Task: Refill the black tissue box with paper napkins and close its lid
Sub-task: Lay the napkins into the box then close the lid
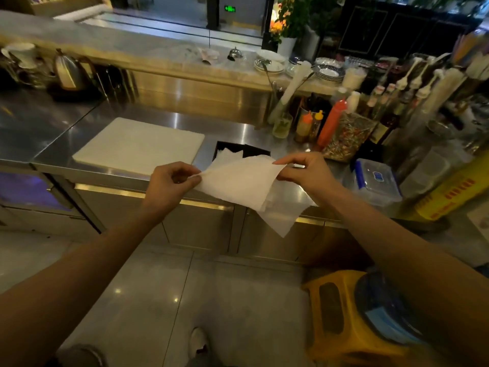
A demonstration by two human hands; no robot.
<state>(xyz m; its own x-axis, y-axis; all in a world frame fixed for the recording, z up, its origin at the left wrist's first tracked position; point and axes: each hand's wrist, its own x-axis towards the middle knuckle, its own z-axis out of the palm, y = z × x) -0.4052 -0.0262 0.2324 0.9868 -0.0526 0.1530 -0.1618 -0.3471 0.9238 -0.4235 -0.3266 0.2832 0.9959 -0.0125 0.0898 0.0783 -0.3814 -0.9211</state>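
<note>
Pinched between thumb and fingers, the paper napkin (243, 181) is stretched between both hands out past the front edge of the steel counter (158, 112). Left hand (172, 181) grips its left corner, a white cutting board (137, 144) sits on the counter behind it. Right hand (304, 170) clamps the top right corner, and a second ply or sheet droops loose underneath. Black tissue box (254, 151) sits open just behind the napkin near the front edge, some napkins already inside, lid not visible. Risk imo: that dangling layer could slip off to the floor, or bunch up going in and stop the lid shutting flat.
</note>
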